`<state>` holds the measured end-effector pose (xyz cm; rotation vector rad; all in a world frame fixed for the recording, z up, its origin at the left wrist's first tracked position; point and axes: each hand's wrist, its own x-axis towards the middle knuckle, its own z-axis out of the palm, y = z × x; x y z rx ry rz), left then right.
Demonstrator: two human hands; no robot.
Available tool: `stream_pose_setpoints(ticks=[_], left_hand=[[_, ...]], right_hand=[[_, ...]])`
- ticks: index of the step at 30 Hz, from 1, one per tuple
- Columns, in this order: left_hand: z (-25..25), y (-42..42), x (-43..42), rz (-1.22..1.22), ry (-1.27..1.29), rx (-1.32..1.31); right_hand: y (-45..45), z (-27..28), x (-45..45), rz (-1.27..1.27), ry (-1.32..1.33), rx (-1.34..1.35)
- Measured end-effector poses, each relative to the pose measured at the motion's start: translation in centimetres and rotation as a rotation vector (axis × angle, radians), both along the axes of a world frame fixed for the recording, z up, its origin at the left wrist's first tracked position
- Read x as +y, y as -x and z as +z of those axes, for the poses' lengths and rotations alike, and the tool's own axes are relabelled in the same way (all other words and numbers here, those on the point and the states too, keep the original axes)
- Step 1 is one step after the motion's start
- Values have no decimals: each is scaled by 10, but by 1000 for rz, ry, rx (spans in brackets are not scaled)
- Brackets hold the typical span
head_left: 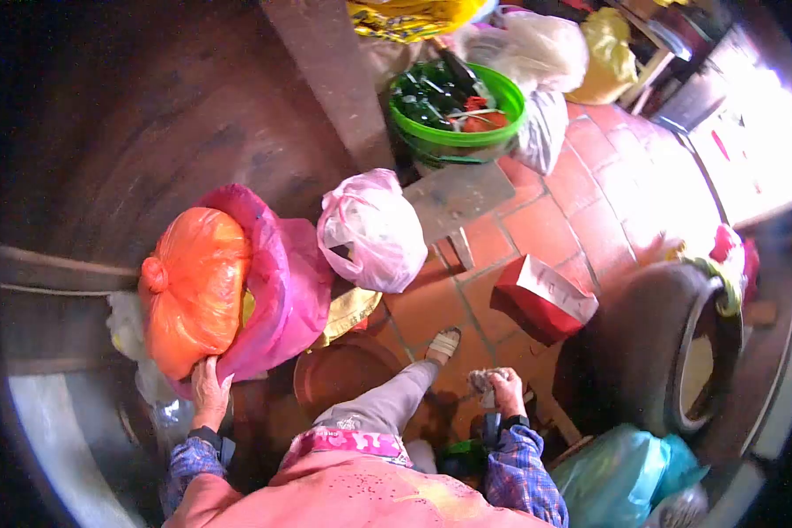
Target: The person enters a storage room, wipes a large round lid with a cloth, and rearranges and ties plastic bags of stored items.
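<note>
My left hand (209, 389) is at the lower edge of a large pink plastic bag (292, 290), its fingers and thumb closed on the rim. A knotted orange plastic bag (198, 286), round and full, sits in the pink bag's mouth, just above those fingers. My right hand (507, 392) is closed around a crumpled greyish cloth (481, 382), held above the tiled floor in front of my body. Against the pink bag's right side rests a full white-pink plastic bag (374, 233). What the pink bag holds underneath is mostly hidden.
A bright green-rimmed bucket (459, 138) with dark bottles stands ahead. On the tiles (537, 227) lies a red box (550, 299). A large dark jar (660, 343) lies at right, with a teal plastic bag (620, 475) below it. A round brown tray (348, 374) is near my foot.
</note>
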<state>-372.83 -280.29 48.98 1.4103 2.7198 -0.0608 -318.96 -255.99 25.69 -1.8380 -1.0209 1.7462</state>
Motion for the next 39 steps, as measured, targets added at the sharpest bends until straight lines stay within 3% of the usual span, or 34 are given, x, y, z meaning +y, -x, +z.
stream_pose_setpoints(ticks=[3,7,11,14,16,17,18,19,21,22,27,28,29,32,34,35,36,39], left_hand=[[3,-4,3,35,45,46],[10,-13,8,33,76,109],[50,-61,51,130,108,195],[60,-99,65,51,-235,103],[68,-116,91,32,-223,-62],[72,-123,100,2,-192,-138],[66,-126,104,11,-188,-216],[55,-131,106,11,-229,-212],[52,-136,116,36,-273,-176],[50,-131,125,45,-326,-178],[64,-102,148,156,-420,-6],[70,-92,153,260,-412,162],[75,-81,155,359,-396,327],[63,-51,147,493,-154,363],[51,-35,136,420,-87,386],[49,-28,133,349,-13,417],[53,-23,135,341,-143,471],[78,-10,127,314,-197,466]], right_hand=[[17,5,60,63,-176,-19],[55,50,114,141,-181,-1],[94,77,164,135,-227,75],[110,47,213,185,-344,202],[138,75,235,329,-483,163],[155,84,258,249,-200,276],[156,23,291,202,-233,380],[171,67,289,380,-334,303],[185,68,309,490,-484,130],[187,64,317,464,-505,171],[182,59,313,481,-306,244],[178,73,301,511,-278,187],[163,30,306,566,-384,93],[147,49,266,539,-352,186],[152,94,241,477,-131,138],[147,91,240,481,-80,118],[144,99,230,435,-74,138],[135,106,220,375,-75,173]])
